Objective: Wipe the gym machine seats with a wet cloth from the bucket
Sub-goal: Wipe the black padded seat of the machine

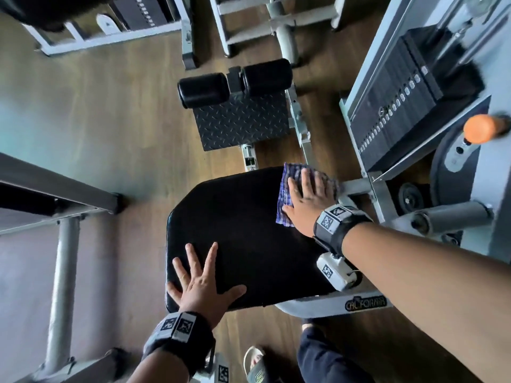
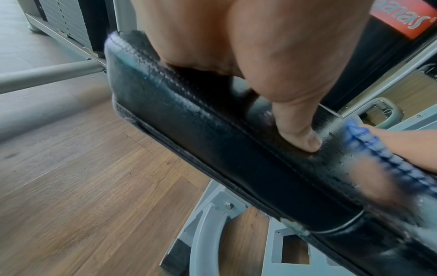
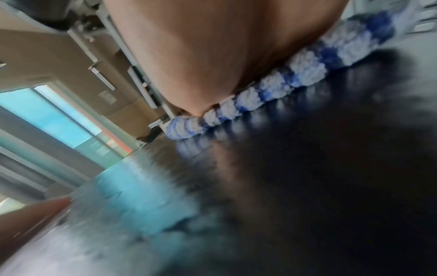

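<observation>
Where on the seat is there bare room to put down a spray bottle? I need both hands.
The seat is bare between the left hand near its front corner and the right hand flat on the cloth. The far right corner is crowded.

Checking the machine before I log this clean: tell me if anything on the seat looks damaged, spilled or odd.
One spot: at the seat pad's lower side edge, by the chrome trim, the black cover looks scuffed or peeling, pale patches showing. The droplets on top are just wetness from the cloth under the right hand. Nothing else stands out.
</observation>
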